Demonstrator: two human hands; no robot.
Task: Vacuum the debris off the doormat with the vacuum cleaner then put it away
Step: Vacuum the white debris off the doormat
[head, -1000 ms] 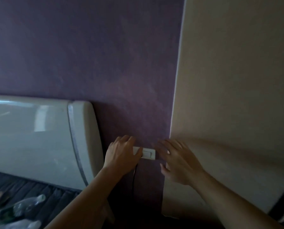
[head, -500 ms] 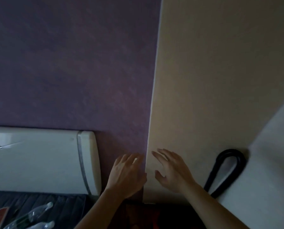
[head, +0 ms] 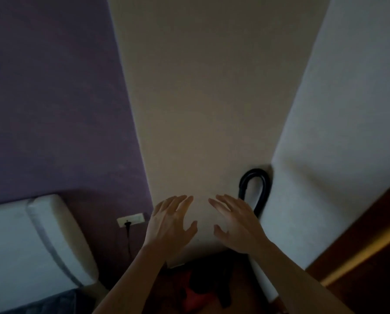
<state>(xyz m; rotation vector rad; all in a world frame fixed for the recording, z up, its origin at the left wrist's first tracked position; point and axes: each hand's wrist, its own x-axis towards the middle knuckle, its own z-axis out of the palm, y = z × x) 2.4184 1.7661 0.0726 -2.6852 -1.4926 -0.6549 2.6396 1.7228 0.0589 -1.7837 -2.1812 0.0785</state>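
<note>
you: left hand (head: 170,220) + right hand (head: 237,223) spread wide, apart, holding nothing | vacuum hose (head: 255,173) loops up the wall just past your right hand | black plug (head: 127,223) sits in socket (head: 137,218)

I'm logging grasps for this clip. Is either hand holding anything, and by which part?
Nothing is held. The left hand and right hand are both open, fingers spread, before the beige wall; neither grips the black hose.
</note>
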